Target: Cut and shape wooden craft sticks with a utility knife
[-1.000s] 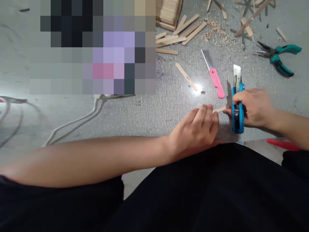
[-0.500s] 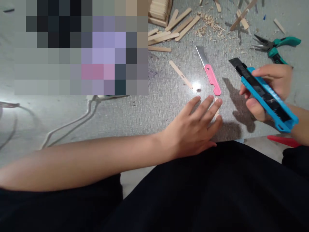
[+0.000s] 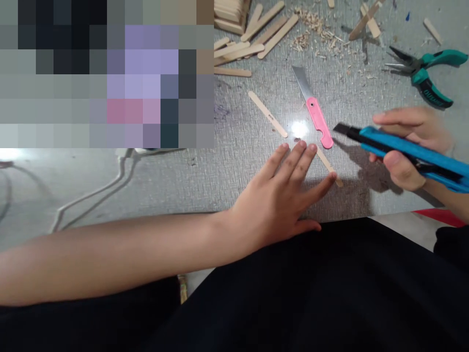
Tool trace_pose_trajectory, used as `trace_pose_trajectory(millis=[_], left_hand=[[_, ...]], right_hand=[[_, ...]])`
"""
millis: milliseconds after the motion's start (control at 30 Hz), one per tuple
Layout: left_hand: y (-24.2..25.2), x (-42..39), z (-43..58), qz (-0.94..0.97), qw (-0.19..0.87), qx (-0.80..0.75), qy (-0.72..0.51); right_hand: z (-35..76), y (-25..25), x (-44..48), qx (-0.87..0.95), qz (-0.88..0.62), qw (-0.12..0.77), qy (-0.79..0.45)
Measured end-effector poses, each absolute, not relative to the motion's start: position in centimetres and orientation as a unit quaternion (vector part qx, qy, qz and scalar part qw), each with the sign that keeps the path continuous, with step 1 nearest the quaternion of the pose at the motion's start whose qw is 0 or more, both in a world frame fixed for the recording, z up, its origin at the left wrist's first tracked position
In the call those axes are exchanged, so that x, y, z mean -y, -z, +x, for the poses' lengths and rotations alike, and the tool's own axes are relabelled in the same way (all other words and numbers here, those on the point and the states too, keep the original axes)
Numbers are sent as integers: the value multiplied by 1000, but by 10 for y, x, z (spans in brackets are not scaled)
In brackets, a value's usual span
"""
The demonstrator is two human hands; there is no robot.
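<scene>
My left hand (image 3: pixel 273 193) lies on the table's near edge with its fingers spread. One fingertip touches a thin wooden craft stick (image 3: pixel 326 161), and the other fingertips rest near its upper end. In my right hand (image 3: pixel 414 146) is a blue utility knife (image 3: pixel 410 149), held above the table with its dark blade out and pointing left. A pink folding knife (image 3: pixel 319 122), unfolded, lies between the hands, just beyond the stick. Left of it is another craft stick (image 3: pixel 267 113) with a small slot in its middle.
Green-handled pliers (image 3: pixel 421 71) lie at the right. Farther back are several loose craft sticks (image 3: pixel 271 32), a wooden box of sticks (image 3: pixel 230 19), wood shavings (image 3: pixel 315 29) and two crossed sticks (image 3: pixel 368 22). A white cable (image 3: pixel 88 188) runs at the left; a blurred-out patch covers the upper left.
My left hand has shifted left, its fingers more spread, and more of the stick shows. The utility knife has turned flatter and its blade has come lower, nearer the pink knife's handle.
</scene>
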State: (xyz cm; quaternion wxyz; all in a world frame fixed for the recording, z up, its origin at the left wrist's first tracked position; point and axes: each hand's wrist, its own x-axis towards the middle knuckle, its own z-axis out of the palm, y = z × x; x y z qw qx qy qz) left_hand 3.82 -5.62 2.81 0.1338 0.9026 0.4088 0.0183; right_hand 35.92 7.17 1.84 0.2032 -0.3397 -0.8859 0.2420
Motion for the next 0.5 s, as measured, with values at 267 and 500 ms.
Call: trace_pose_trajectory(millis=[267,500], left_hand=[[-21,62,45,910,103,-399,-43],[-17,63,43,896,125,-423,-41]], right_hand=[[347,-44,-68,904,-241,244,-255],[341,-41,-73,917,-190,259,-236]])
